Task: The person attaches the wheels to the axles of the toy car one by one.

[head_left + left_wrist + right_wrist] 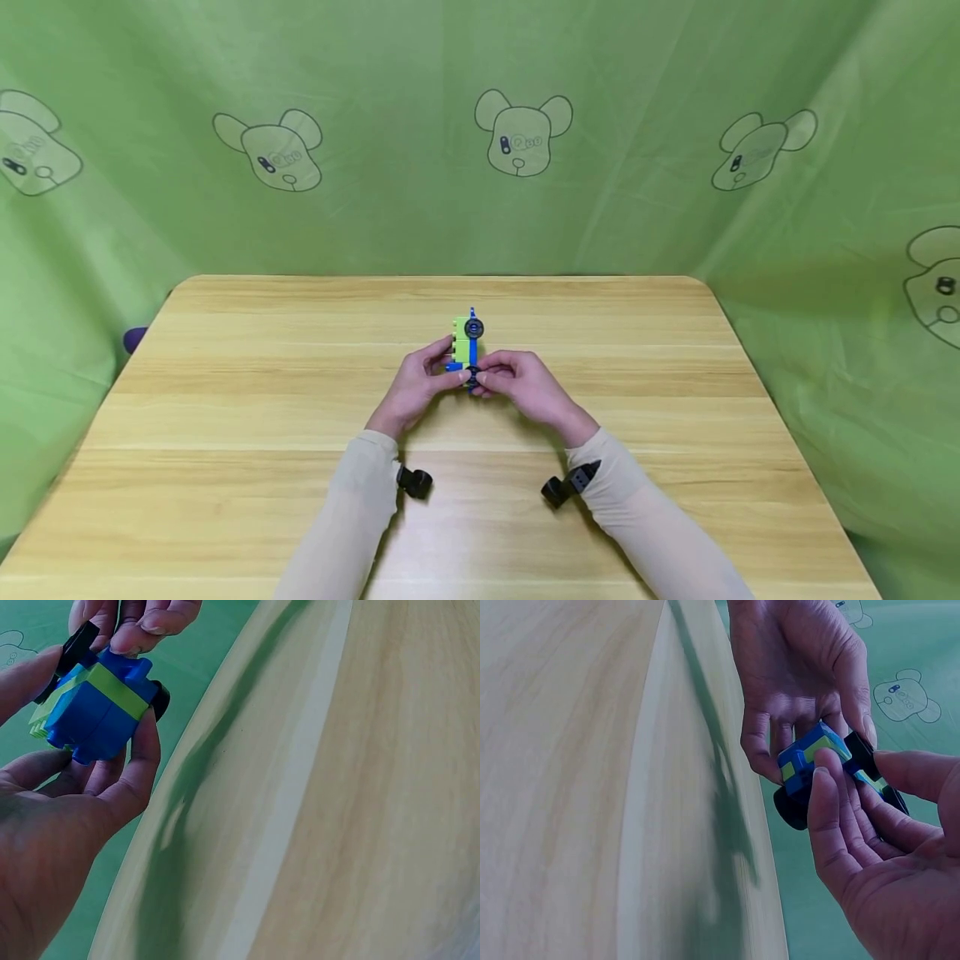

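Both hands hold a small toy car (pixel 462 340) built of blue and lime-green bricks with black wheels, raised over the table and tipped on its side. My left hand (pixel 412 383) grips its near end, the thumb by a black wheel (pixel 861 755) and fingers curled round the blue bricks (pixel 96 720). From the other side my right hand (pixel 531 387) pinches at that same wheel, its thumb against the tyre and its fingers along the underside. A second wheel (pixel 474 328) shows at the far end. The fingers partly hide the near end.
Under the hands is a light wood-grain table (pixel 225 417). Green curtains (pixel 405 208) printed with bear heads hang behind it and at both sides. A purple object (pixel 134 339) peeks out past the left table edge. Each wrist wears a small black camera (pixel 417 482).
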The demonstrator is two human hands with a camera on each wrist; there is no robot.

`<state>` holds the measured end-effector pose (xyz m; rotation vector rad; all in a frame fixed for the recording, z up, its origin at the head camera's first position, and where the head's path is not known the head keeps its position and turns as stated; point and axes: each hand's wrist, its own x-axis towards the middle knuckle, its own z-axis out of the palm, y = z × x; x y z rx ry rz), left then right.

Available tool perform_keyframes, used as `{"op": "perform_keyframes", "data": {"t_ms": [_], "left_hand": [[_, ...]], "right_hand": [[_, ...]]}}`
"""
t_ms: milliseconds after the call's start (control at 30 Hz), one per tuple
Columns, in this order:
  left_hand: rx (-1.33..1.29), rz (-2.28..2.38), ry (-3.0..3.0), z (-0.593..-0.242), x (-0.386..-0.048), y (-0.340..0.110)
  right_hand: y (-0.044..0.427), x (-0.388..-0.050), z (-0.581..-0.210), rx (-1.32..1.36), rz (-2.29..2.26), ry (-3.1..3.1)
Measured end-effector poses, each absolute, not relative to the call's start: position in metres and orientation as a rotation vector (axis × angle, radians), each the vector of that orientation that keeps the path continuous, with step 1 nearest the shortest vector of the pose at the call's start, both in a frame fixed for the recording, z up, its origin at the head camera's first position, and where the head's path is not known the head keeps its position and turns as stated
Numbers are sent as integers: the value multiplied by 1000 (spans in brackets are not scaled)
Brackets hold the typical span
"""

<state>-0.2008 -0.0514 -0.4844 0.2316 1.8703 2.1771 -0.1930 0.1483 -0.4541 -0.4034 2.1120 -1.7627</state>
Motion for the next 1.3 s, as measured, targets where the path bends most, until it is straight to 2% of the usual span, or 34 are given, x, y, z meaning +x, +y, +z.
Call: {"op": "perform_keyframes", "data": {"t_ms": [1300], "left_hand": [[307, 2155, 1921, -479, -200, -54]], "right_hand": [[152, -195, -459, -393, -1778, 2166]]}}
